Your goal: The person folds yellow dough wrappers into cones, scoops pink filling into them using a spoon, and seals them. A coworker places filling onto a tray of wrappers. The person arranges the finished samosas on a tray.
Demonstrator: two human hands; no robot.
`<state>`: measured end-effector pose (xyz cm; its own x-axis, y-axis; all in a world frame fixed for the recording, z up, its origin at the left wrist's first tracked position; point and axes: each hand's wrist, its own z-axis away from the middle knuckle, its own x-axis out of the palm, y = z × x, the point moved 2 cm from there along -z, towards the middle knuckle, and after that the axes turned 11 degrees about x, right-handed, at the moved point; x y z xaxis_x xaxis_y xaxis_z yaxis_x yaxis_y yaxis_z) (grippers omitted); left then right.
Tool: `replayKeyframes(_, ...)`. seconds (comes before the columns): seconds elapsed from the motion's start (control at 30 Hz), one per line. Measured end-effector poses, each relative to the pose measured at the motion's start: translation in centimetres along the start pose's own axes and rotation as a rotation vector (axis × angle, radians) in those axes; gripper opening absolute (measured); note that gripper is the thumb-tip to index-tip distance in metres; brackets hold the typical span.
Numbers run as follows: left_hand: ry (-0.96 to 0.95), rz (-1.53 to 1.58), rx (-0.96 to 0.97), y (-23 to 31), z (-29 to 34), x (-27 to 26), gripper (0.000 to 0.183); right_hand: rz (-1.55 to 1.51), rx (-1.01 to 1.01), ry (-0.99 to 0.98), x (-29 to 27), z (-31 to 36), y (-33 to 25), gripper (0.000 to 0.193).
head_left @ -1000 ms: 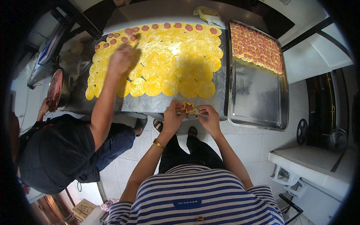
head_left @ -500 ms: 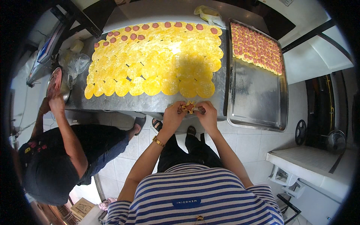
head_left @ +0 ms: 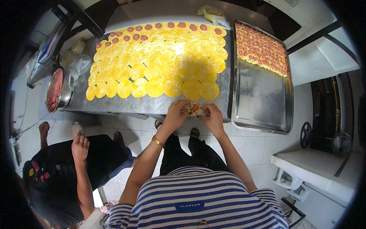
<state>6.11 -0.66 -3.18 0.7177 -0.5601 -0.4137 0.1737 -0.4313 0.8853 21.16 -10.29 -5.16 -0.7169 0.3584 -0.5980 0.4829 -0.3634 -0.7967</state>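
Dumpling [head_left: 195,108] was up at the table's [head_left: 152,104] near edge, held from both sides: left hand [head_left: 178,112] had its left side, right hand [head_left: 211,114] had the other, both in a pretty narrow pinch. Yellow wrappers [head_left: 154,87] overlapped just beyond, with pink meat balls [head_left: 158,25] dotting the far rows. Tray [head_left: 263,99] on the right was part full.

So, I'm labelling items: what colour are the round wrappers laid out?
Round wrappers: yellow, clearest in head view.

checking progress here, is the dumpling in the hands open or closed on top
Open on top: the dumpling between the left hand and right hand shows reddish filling inside its wavy yellow edge.
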Motion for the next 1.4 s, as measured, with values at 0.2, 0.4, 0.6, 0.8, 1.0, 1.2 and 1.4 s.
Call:
replayKeyframes(0.2, 0.086, -0.018, 0.007, -0.7, 0.1, 0.8, 0.024, -0.012, -0.051, 0.003, 1.0, -1.6, -0.6, 0.036)
replayKeyframes(0.4, 0.084, -0.011, 0.003, 0.0, 0.5, 1.0, 0.026, 0.027, -0.136, 0.032, 0.5, -1.1, -0.8, 0.033)
replayKeyframes(0.6, 0.155, 0.080, -0.183, 0.8, 0.9, 1.0, 0.029, 0.144, -0.213, -0.019, 0.8, -2.4, -1.1, 0.035)
replayKeyframes(0.8, 0.141, -0.106, -0.077, 0.2, 1.1, 1.7, 0.030, 0.125, -0.222, -0.119, 0.8, -2.8, -2.1, 0.037)
replayKeyframes(1.0, 0.086, -0.243, -0.087, -0.1, 0.5, 2.3, 0.025, 0.177, -0.216, -0.156, 0.7, -3.0, -2.0, 0.041)
replayKeyframes(1.2, 0.040, -0.321, -0.128, 1.1, 1.0, 0.8, 0.039, 0.062, -0.365, -0.115, -0.8, -3.2, -3.3, 0.058)
replayKeyframes(1.4, 0.169, -0.091, -0.259, 2.1, 16.1, -4.0, 0.049, 0.138, -0.064, 0.044, -2.4, 1.2, -2.2, 0.054)
